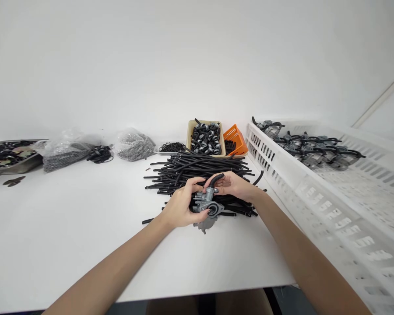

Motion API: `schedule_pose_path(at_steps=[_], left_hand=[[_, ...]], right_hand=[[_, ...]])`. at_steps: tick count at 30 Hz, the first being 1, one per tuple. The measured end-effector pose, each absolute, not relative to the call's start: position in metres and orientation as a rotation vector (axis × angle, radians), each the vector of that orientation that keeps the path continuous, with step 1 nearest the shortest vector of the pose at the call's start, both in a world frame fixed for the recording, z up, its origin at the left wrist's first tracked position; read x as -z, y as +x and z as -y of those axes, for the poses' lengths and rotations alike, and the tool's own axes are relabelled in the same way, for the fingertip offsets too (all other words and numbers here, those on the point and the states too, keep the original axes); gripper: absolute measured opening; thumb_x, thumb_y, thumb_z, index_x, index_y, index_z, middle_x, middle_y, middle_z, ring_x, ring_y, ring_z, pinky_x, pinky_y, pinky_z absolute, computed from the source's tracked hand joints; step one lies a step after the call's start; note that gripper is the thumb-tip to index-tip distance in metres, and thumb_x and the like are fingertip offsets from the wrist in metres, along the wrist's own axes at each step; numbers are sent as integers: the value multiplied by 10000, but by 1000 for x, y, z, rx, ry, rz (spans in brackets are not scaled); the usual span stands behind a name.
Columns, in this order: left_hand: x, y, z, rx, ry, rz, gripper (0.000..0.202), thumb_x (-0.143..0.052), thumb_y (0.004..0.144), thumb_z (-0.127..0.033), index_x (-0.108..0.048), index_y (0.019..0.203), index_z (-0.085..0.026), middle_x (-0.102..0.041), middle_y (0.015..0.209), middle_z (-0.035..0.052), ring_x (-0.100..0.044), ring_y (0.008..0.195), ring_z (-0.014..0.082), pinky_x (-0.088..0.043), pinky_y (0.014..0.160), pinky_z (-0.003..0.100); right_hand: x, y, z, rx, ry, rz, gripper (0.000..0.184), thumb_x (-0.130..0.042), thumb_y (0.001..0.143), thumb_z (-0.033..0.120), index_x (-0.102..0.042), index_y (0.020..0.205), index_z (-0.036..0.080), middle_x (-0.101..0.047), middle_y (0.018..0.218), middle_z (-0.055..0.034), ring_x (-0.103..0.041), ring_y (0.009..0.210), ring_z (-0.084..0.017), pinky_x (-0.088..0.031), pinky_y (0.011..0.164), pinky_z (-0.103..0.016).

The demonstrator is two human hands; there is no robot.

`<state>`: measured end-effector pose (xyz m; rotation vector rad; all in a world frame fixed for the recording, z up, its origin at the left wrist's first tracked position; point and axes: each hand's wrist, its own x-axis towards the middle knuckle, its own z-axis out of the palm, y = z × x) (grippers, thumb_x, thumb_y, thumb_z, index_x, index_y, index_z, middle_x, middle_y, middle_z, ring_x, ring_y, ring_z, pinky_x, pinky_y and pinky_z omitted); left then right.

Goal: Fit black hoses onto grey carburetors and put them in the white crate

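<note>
A grey metal carburetor [206, 211] is held up over the front of the table, its round flanged opening facing me. My left hand [183, 205] is closed around its left side, the thumb lying across the front by the opening. At the top, the fingers of my right hand [231, 186] pinch around the carburetor's neck, where a bent black rubber boot [216, 179] sticks up. What exactly those fingertips press on is partly hidden. Behind and under both hands lies a loose pile of black rubber hoses [197, 168].
A cream bin [189, 151] of black-and-silver caps and an orange basket [239, 139] stand behind the hoses. On the right, a white crate [282, 168] holds several carburetors [310, 151]. Plastic bags [133, 145] of small parts and a metal tray [24, 166] line the left.
</note>
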<state>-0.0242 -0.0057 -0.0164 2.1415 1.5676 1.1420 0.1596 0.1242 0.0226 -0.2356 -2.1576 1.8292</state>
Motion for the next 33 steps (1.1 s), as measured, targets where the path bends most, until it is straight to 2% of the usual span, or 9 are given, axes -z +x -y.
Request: schedule_pose_path(at_steps=[5,11,15,19,23,28,33], left_hand=[[18,-25,5,-1144,2141,-1554,694,-670,737,-374,-305,1314,-249,-704,1092,70,-689,965,251,-514,832,366],[17,-24,5,-1161,2129,-1524,681,-663,737,-361,-307,1304,-239,-705,1086,81,-685,999,258,-507,861,378],[15,-23,5,-1149,2127,-1537,674,-659,731,-361,-310,1293,-232,-703,1027,68,-684,946,248,-508,845,379],[16,-23,5,-1150,2119,-1539,684,-658,729,-365,-302,1299,-238,-707,1060,73,-689,970,257,-512,853,384],[16,-24,5,-1129,2119,-1555,692,-661,731,-370,-294,1304,-242,-715,1103,82,-697,984,268,-516,861,395],[16,-24,5,-1149,2131,-1537,682,-664,740,-364,-296,1303,-250,-723,1124,72,-701,975,257,-524,854,384],[16,-24,6,-1144,2139,-1551,679,-662,740,-353,-302,1304,-241,-726,1107,75,-705,936,247,-528,816,364]], right_hand=[[-23,159,-123,-1798,-285,2162,369,-819,753,448,-729,961,157,-690,961,-59,-624,885,-180,-517,850,-319],[-21,159,-125,-1783,-282,2199,434,-798,761,496,-742,1021,153,-712,935,-68,-638,877,-189,-524,860,-338],[-20,159,-126,-1786,-244,2199,417,-791,769,499,-747,1009,161,-714,928,-71,-643,871,-194,-535,862,-348],[-21,158,-126,-1800,-270,2197,410,-804,756,490,-738,985,156,-698,924,-65,-633,872,-191,-532,856,-349],[-21,156,-125,-1829,-302,2173,416,-830,722,488,-708,928,149,-661,885,-40,-607,835,-166,-513,812,-316],[-20,152,-122,-1826,-356,2131,426,-892,641,426,-618,834,162,-585,729,34,-532,668,-114,-447,671,-266],[-19,149,-120,-1851,-384,2094,456,-908,605,415,-574,790,165,-567,721,42,-526,655,-108,-435,648,-256]])
